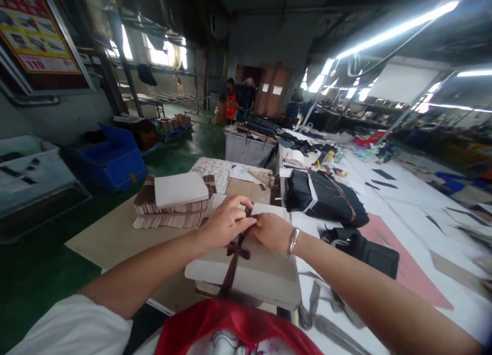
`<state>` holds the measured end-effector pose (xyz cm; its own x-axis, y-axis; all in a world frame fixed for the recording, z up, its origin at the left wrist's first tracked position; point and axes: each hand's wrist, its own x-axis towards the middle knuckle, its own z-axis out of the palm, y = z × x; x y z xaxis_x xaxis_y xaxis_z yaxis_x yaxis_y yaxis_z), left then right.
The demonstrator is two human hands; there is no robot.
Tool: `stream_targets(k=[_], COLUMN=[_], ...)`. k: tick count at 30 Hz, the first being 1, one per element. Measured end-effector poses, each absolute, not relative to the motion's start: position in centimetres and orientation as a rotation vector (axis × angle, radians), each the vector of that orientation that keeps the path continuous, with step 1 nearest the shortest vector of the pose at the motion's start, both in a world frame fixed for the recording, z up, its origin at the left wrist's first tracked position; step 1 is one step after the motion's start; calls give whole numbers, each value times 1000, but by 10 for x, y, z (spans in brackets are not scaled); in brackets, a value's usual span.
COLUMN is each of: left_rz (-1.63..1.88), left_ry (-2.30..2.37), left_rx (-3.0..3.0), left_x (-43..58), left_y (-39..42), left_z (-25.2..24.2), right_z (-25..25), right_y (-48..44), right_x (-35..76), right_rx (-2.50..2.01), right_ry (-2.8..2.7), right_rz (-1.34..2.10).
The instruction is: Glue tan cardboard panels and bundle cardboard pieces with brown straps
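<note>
A stack of beige boards [269,273] lies in front of me, bound with a dark brown fabric strip [230,273]. The strip has a bow-like knot [239,250] on top of the stack. Just beyond that knot, my left hand [226,222] pinches the strip between thumb and curled fingers. My right hand [271,233], with a silver bracelet [293,241] at the wrist, is closed on the strip too, its fingertips meeting those of the left. The fingers partly hide the strip where they grip it.
Left of the stack, a pile of brown-edged pieces [172,211] sits on a large tan board [103,237]. A black wrapped bundle [326,196] and a black bag [361,252] lie rightward. A blue bin [111,160] stands on the floor; a person in a red apron [231,106] is farther back.
</note>
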<state>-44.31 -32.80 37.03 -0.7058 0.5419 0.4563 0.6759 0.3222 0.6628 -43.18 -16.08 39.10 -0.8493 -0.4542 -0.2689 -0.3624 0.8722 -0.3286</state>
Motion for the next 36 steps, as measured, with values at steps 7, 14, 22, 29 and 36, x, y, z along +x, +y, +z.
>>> stream_targets(k=[7,14,22,29,36], left_rz=[-1511,-1680,-1248,-724,-157], left_ry=[-2574,-2640,-2789,-2498,-2090], left_rx=[-1186,-1163,-1376,-1397,-1665], left_x=[-451,-462,-475,-450,-433], left_y=[-319,-322,-338,-341,-349], left_z=[373,378,380,375,370], right_z=[395,384,391,394,397], right_y=[-168,-173,-150,-136,-132], right_x=[-423,-417,-433,-440,-455], right_rx=[-877,-799,-730,-567,-489], right_ry=[2821,2993,2837,2311,2152], right_rz=[250,296,-308,-1003,-1044])
